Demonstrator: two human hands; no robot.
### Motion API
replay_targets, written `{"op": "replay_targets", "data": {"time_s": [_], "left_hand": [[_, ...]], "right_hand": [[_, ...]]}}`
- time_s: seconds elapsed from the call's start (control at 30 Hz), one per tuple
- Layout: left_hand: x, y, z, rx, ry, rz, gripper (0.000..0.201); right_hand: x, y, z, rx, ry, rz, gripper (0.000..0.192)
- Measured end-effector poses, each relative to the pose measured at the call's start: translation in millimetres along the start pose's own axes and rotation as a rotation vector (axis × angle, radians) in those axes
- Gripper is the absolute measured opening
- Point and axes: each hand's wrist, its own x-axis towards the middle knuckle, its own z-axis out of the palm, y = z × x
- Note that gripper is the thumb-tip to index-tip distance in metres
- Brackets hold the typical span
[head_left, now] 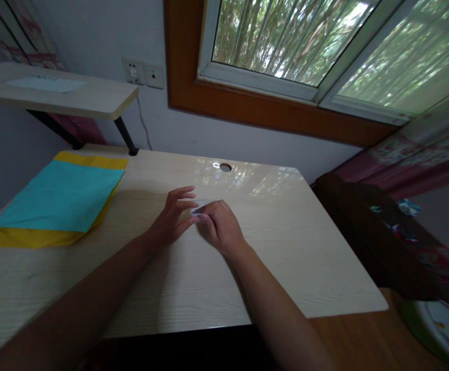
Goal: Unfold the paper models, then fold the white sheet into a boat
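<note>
Above the middle of the desk, my right hand [222,226] is closed around a small, thin, whitish piece [199,210] with a dark grey side. It looks like paper or film, but its kind is not clear, and my fingers cover much of it. On its left side is my left hand [176,215], fingers curved and spread apart. The left thumb and fingertips come close to the piece's edge; whether they touch it I cannot tell. Both forearms reach in over the desk's front edge.
On the left of the pale wooden desk [286,247] lies a turquoise and yellow cloth-like sheet [64,193]. A raised shelf [93,98] on black legs holds a white sheet [46,83]. A round cable hole [226,167] sits near the back edge. Dark furniture [382,232] stands at right.
</note>
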Motion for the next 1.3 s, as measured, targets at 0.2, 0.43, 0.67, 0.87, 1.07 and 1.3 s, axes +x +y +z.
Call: {"op": "replay_targets", "data": {"time_s": [0.2, 0.43, 0.67, 0.87, 1.07, 1.3], "left_hand": [[-2.8, -1.5, -0.4, 0.016, -0.058, -0.020, 0.035], [-3.1, -2.3, -2.9, 0.078, -0.080, 0.024, 0.026], [2.2, 0.8, -7.6, 0.098, -0.055, -0.037, 0.009], [9.3, -2.1, -16.9, 0.117, 0.081, -0.051, 0.011], [12.0, -2.2, -20.4, 0.071, 0.055, 0.010, 0.012], [6.6, 1.3, -15.2, 0.094, -0.113, 0.124, 0.010]], "right_hand": [[-2.8, 0.4, 0.5, 0.024, -0.024, -0.008, 0.018], [-3.1, -1.0, -3.4, 0.067, -0.006, 0.022, 0.016], [-4.3, 6.3, -12.4, 0.047, 0.097, 0.089, 0.019], [-4.4, 23.6, -26.4, 0.010, 0.258, 0.263, 0.023], [-4.0, 40.7, -31.3, -0.048, 0.197, 0.198, 0.026], [-7.4, 43.8, -27.0, -0.104, 0.064, 0.133, 0.029]]}}
